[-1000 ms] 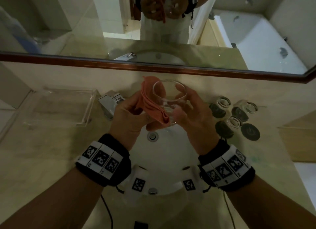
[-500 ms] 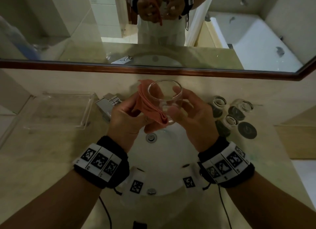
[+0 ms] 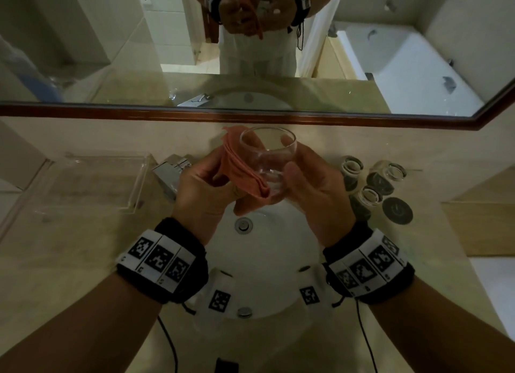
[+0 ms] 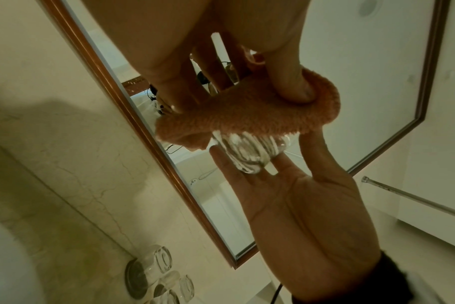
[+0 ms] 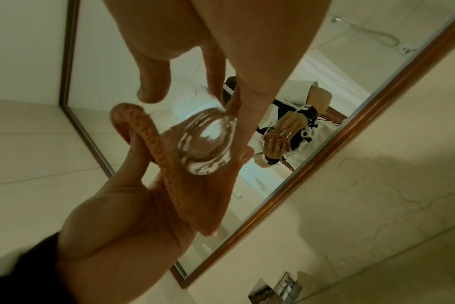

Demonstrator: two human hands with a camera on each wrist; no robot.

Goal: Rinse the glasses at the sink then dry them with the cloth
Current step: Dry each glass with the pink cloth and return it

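Note:
Over the white sink (image 3: 267,264) my right hand (image 3: 306,183) grips a clear glass (image 3: 268,161), rim toward the mirror. My left hand (image 3: 204,187) holds a folded orange cloth (image 3: 241,169) pressed against the glass's left side. In the left wrist view my thumb (image 4: 294,82) pinches the cloth (image 4: 247,119) onto the glass (image 4: 249,153). In the right wrist view the glass (image 5: 208,144) shows its thick base, with the cloth (image 5: 195,185) wrapped under it. Three more glasses (image 3: 370,183) lie on the counter to the right.
A chrome faucet (image 3: 172,174) stands behind my left hand. Left of it sits a clear tray (image 3: 89,183). A dark round coaster (image 3: 397,210) lies by the glasses. The wood-framed mirror (image 3: 250,116) runs close behind the counter. The drain (image 3: 243,225) is below my hands.
Both hands keep their hold on the glass and cloth over the sink. The glass has shifted slightly left; otherwise little differs.

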